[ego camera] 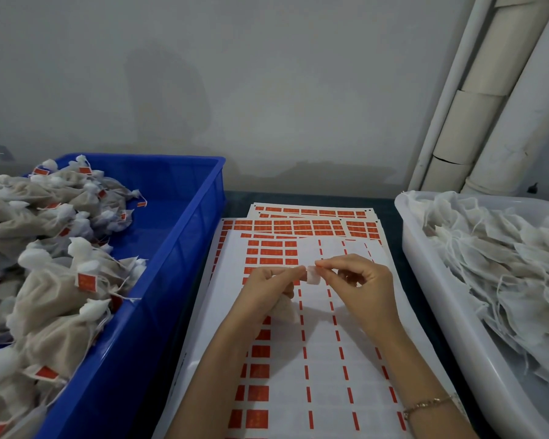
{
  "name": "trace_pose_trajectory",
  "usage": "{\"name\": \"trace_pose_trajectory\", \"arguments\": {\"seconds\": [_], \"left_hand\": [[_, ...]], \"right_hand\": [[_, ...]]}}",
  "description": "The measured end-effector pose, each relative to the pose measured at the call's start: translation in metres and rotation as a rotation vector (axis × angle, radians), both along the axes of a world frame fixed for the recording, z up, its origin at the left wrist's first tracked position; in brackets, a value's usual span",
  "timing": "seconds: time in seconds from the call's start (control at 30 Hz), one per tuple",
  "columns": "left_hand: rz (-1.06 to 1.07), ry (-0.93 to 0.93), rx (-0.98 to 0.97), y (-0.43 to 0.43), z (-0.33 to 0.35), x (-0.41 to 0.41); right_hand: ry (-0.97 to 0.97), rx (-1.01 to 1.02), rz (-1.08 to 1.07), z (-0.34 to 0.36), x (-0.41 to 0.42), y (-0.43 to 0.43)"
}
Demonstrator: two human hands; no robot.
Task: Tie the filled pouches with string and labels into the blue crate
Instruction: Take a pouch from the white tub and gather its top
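Bracelet (427, 403): thin chain on the right wrist, nearest the camera.
Label sheet (324, 359): white sheet lying flat under both forearms; orange-red labels fill its left columns, while the middle and right columns are peeled down to narrow red strips.
Left grip (267, 288): fingers curled round a filled pouch, with thumb and forefinger closed on its top.
Pouch (287, 310): pale mesh bag hanging below the left palm, just above the sheet, between the 2 bins.
Pouch neck (313, 277): small white tuft sticking out between the 2 hands.
Right grip (362, 282): thumb and forefinger pinched shut at the tuft, other fingers loosely curled; whether string lies between the fingertips cannot be told.
Blue crate (184, 236): on the left, touching the sheets' edge.
Tied pouches (51, 296): heaped in the crate's left part, many with a red label on string.
White tub (438, 280): on the right, beside the sheets.
Untied pouches (501, 258): flat white bags with loose strings piled in the tub.
Further sheets (311, 228): fanned out beyond the top sheet, rows of labels intact.
Desk (390, 198): dark strip showing behind the sheets.
Pipes (476, 122): pale, leaning up the far right corner.
Wall (267, 74): plain grey, behind everything.
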State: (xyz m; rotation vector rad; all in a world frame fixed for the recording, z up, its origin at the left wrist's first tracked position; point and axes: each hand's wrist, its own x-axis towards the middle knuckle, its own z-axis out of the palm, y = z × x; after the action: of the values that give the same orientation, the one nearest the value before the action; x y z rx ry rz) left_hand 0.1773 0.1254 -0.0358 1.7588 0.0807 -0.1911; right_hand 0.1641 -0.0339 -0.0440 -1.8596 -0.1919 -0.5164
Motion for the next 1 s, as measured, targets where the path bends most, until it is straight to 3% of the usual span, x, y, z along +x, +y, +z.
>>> {"name": "trace_pose_trajectory", "arguments": {"seconds": [0.23, 0.57, 0.8, 1.0], "left_hand": [[0.035, 0.02, -0.001, -0.0014, 0.0003, 0.0023], [0.064, 0.02, 0.012, 0.0016, -0.0019, 0.0035], [0.101, -0.004, 0.008, 0.0023, -0.001, 0.0031], [0.068, -0.085, 0.064, 0.0019, -0.0006, 0.0018]], "right_hand": [[-0.125, -0.103, 0.028, 0.0031, -0.0043, 0.0045], [-0.074, -0.165, 0.069, 0.0037, -0.0045, 0.0045], [-0.034, -0.396, 0.088, -0.005, -0.0008, 0.0002], [-0.036, -0.164, -0.013, -0.0024, -0.001, 0.0077]]}}
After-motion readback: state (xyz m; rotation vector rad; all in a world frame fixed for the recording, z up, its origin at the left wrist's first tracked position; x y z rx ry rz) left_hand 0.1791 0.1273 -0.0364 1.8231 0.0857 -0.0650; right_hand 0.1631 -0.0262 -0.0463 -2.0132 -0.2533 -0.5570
